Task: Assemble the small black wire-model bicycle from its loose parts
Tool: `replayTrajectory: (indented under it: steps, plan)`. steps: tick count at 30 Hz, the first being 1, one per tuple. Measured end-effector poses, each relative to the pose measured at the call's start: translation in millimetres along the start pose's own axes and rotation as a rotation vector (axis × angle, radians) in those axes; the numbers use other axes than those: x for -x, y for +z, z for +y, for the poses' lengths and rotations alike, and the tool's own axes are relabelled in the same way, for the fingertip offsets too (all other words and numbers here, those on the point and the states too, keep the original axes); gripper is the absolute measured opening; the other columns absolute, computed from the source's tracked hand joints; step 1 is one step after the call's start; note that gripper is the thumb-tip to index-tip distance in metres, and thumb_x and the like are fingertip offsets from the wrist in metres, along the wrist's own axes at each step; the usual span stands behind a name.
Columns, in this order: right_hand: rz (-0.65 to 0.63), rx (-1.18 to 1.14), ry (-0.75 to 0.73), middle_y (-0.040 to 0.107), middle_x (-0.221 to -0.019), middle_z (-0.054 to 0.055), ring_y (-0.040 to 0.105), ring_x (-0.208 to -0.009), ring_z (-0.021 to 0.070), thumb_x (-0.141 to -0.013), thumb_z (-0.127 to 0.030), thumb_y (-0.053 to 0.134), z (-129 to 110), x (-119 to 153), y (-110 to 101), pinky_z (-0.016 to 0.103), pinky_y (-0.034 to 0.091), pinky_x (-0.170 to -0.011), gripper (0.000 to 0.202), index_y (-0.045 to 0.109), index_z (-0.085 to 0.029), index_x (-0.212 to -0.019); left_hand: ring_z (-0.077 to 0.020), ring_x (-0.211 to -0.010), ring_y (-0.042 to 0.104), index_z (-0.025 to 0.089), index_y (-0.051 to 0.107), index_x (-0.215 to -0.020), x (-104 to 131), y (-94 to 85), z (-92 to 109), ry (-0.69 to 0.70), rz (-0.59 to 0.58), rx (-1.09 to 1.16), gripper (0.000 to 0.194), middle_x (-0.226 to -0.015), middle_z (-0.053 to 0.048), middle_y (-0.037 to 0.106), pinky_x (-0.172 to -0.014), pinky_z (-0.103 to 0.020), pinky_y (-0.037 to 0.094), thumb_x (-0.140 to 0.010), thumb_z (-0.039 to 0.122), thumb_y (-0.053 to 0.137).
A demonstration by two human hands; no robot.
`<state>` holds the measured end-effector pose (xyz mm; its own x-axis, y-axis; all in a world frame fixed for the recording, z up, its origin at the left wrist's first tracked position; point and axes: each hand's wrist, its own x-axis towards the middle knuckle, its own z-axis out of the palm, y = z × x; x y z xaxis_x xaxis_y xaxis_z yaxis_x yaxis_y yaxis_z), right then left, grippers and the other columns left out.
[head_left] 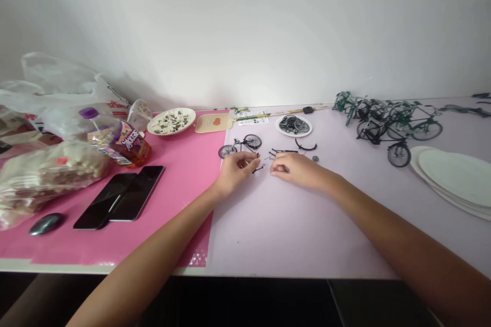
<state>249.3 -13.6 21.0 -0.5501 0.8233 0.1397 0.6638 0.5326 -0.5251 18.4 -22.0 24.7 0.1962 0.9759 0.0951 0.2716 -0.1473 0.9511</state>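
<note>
My left hand [237, 171] is closed in a pinch in the middle of the table, a tiny dark piece showing at its fingertips. Just behind it stands a partly built black model bicycle [245, 142] with spoked wheels. A thin black part [258, 169] lies by the left fingertips. Facing it across a small gap, my right hand [293, 167] has its fingers curled together low over the table; whatever they hold is hidden. Beyond the right hand are thin black rods [284, 151], a curved black part [306, 146] and a small grey disc [315, 158].
A white plate [279, 130] bears black wheels and parts. Several assembled model bicycles [395, 120] crowd the right, near stacked white plates [456, 176]. Leftward are two phones [123, 196], a mouse [46, 224], a purple-capped bottle [118, 138], bags [49, 173] and a bowl [172, 133].
</note>
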Motion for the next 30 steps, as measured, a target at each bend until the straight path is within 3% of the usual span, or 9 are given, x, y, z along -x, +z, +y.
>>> replayTrajectory:
  steps: [4, 8, 15, 19, 30]
  plan:
    - [0.005, 0.022, -0.001, 0.061, -0.084, 0.001, 0.058, -0.069, 0.017, -0.097, -0.032, 0.06, 2.9, 1.1, 1.7, 0.028, 0.038, -0.065, 0.014, 0.066, -0.024, -0.087, -0.0102, -0.056, 0.048, 0.009, 0.076, -0.102, -0.6, 0.3, -0.9, -0.005, -0.002, -0.008, 0.039, -0.064, 0.001, 0.061, -0.057, -0.025, 0.041, -0.082, 0.043, 0.074]
    - [0.111, 0.027, -0.009, 0.061, -0.097, 0.002, 0.059, -0.071, 0.0162, -0.103, -0.032, 0.053, 4.2, 0.7, 3.1, 0.029, 0.039, -0.066, 0.013, 0.061, -0.025, -0.095, -0.0097, -0.053, 0.047, 0.009, 0.076, -0.108, -1.2, -0.1, -3.1, -0.015, -0.018, 0.002, 0.043, -0.063, 0.002, 0.061, -0.055, -0.025, 0.039, -0.081, 0.043, 0.075]
    - [0.339, -0.065, -0.154, 0.055, -0.1, 0.003, 0.057, -0.081, 0.0178, -0.103, -0.019, 0.045, 5.6, -6.3, 16.0, 0.031, 0.045, -0.075, 0.009, 0.05, -0.025, -0.097, -0.007, -0.047, 0.046, 0.01, 0.074, -0.114, 3.5, 3.9, -3.2, -0.115, -0.233, 0.086, 0.046, -0.069, -0.002, 0.069, -0.053, -0.024, 0.038, -0.083, 0.044, 0.077]
    - [0.345, -0.153, -0.2, 0.053, -0.098, 0.003, 0.057, -0.089, 0.0191, -0.103, -0.018, 0.045, 2.5, -7.2, 24.3, 0.032, 0.046, -0.079, 0.012, 0.048, -0.025, -0.094, -0.0058, -0.046, 0.045, 0.011, 0.073, -0.113, 3.2, 5.3, -4.9, -0.106, -0.253, 0.094, 0.046, -0.075, -0.003, 0.072, -0.051, -0.024, 0.036, -0.082, 0.045, 0.078]
    - [0.321, -0.227, -0.201, 0.053, -0.096, 0.003, 0.056, -0.086, 0.0188, -0.101, -0.014, 0.045, 3.5, -7.9, 30.9, 0.033, 0.046, -0.079, 0.013, 0.047, -0.025, -0.094, -0.0063, -0.051, 0.049, 0.012, 0.073, -0.111, 0.0, 3.2, -9.0, -0.084, -0.312, 0.144, 0.048, -0.08, -0.005, 0.073, -0.053, -0.023, 0.039, -0.079, 0.047, 0.081]
